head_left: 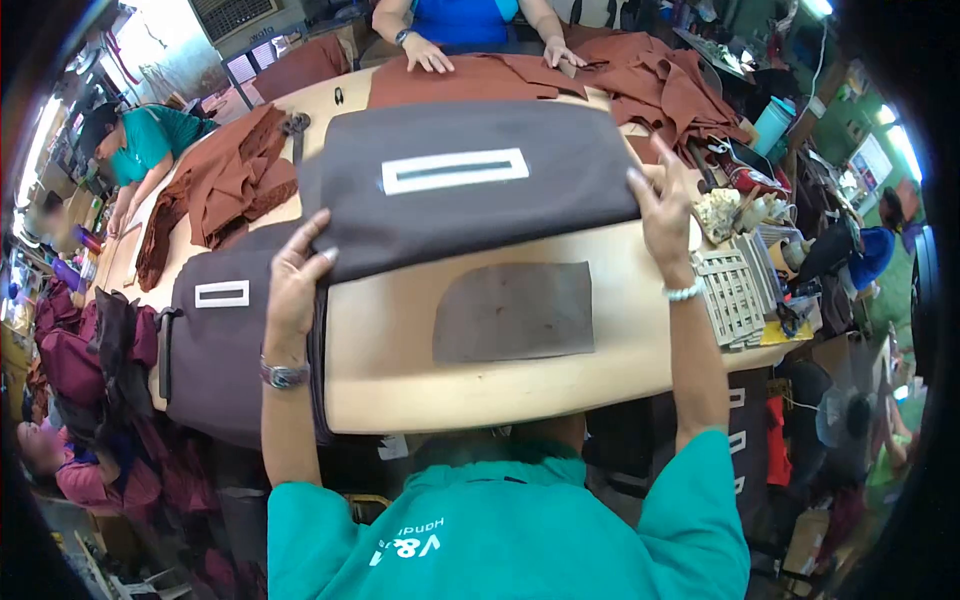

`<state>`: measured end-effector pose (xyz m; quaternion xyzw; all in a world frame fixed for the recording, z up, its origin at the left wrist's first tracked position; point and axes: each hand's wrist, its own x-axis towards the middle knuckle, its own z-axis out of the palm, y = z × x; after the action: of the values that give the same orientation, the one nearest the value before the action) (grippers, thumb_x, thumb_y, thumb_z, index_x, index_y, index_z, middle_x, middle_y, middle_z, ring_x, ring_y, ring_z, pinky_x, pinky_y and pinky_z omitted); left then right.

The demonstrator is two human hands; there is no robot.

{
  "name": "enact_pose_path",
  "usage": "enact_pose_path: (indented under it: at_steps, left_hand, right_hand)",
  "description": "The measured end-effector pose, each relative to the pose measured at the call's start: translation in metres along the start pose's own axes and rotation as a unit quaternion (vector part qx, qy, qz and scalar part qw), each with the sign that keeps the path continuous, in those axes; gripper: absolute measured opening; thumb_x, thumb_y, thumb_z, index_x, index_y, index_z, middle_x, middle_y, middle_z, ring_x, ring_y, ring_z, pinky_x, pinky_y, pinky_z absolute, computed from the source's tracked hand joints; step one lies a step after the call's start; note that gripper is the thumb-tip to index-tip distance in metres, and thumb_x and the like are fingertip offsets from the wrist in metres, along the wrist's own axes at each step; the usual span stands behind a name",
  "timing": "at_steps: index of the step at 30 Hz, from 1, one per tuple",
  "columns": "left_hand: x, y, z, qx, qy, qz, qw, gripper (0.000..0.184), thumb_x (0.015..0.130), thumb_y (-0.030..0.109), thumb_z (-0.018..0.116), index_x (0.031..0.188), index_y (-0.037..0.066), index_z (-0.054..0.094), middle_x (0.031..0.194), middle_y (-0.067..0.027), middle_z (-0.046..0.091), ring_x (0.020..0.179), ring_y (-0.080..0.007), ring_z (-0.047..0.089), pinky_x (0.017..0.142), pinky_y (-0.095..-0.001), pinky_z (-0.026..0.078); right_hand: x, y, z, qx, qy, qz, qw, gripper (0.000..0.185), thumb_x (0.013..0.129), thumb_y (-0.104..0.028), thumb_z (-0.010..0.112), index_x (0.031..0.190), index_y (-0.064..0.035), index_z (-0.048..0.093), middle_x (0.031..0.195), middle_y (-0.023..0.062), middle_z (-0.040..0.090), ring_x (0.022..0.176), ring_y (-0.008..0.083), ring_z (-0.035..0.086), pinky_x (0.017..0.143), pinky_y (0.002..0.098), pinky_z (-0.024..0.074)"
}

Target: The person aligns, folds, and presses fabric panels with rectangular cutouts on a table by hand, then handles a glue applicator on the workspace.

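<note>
Together, two bare hands hold one smooth, dark brown panel at the upper centre of the frame. The left hand pinches the lower left corner between thumb and fingers; the right hand grips the right edge, its fingers partly spread. The panel bears one slotted white rectangle. Below it, one grey-brown piece, with one rounded corner, lies flat on the pale tabletop. At left, another dark piece shows a second white rectangle.
</note>
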<state>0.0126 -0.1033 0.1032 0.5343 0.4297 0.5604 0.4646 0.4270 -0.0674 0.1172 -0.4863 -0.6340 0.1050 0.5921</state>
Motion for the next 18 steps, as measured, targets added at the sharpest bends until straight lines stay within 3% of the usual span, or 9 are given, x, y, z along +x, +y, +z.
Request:
enact_pose_path:
  at_steps: [4,9,12,13,15,18]
  left_hand:
    - [-0.050,-0.052,-0.003,0.002,-0.011,-0.090,0.996,0.056,0.075,-0.010,0.053,0.129,-0.008,0.040,0.131,-0.0153,0.044,0.120,-0.0186,0.042,0.100,-0.0283,0.034]
    - [-0.104,-0.043,0.015,0.051,-0.040,-0.153,0.986,0.059,0.075,-0.008,0.053,0.132,-0.006,0.037,0.134,-0.0150,0.041,0.122,-0.0200,0.041,0.101,-0.0288,0.033]
    - [-0.092,-0.047,0.024,0.063,-0.025,-0.180,0.981,0.054,0.076,-0.007,0.052,0.130,-0.005,0.042,0.130,-0.0149,0.046,0.117,-0.0200,0.045,0.099,-0.0281,0.035]
    - [-0.081,-0.050,0.026,0.081,-0.016,-0.177,0.981,0.052,0.077,-0.006,0.052,0.129,-0.004,0.044,0.127,-0.0149,0.048,0.116,-0.0200,0.047,0.098,-0.0279,0.035]
    - [-0.063,-0.059,0.026,0.113,-0.041,-0.155,0.980,0.047,0.078,-0.006,0.051,0.125,-0.005,0.048,0.121,-0.0150,0.053,0.112,-0.0198,0.049,0.097,-0.0274,0.036]
    - [-0.029,-0.057,0.032,0.164,-0.041,-0.063,0.984,0.041,0.079,-0.005,0.050,0.120,-0.004,0.053,0.114,-0.0141,0.058,0.106,-0.0189,0.052,0.095,-0.0269,0.038]
  right_hand:
    - [-0.087,0.030,-0.018,-0.075,-0.053,0.092,0.992,0.051,0.083,-0.002,0.058,0.131,0.0011,0.039,0.060,0.0003,0.046,0.054,0.0068,0.038,0.050,0.0228,0.0346]
    - [-0.150,0.024,-0.056,-0.104,-0.129,0.243,0.956,0.062,0.081,-0.008,0.062,0.135,0.0020,0.032,0.059,0.0012,0.044,0.053,0.0059,0.036,0.048,0.0240,0.0325]
    - [-0.136,0.019,-0.047,-0.163,-0.157,0.275,0.935,0.068,0.079,-0.011,0.064,0.136,0.0024,0.029,0.066,0.0083,0.055,0.055,0.0137,0.048,0.053,0.0281,0.0408]
    - [-0.132,0.027,-0.038,-0.171,-0.151,0.239,0.944,0.069,0.079,-0.011,0.063,0.136,0.0023,0.028,0.071,0.0125,0.057,0.059,0.0186,0.052,0.057,0.0303,0.0428]
    - [-0.122,0.051,-0.017,-0.188,-0.136,0.163,0.959,0.070,0.078,-0.011,0.063,0.137,0.0022,0.026,0.080,0.0208,0.061,0.068,0.0284,0.060,0.065,0.0346,0.0468]
    - [-0.080,0.040,0.000,-0.163,-0.145,0.183,0.959,0.072,0.076,-0.006,0.061,0.138,0.0011,0.024,0.089,0.0291,0.060,0.081,0.0385,0.061,0.074,0.0386,0.0471]
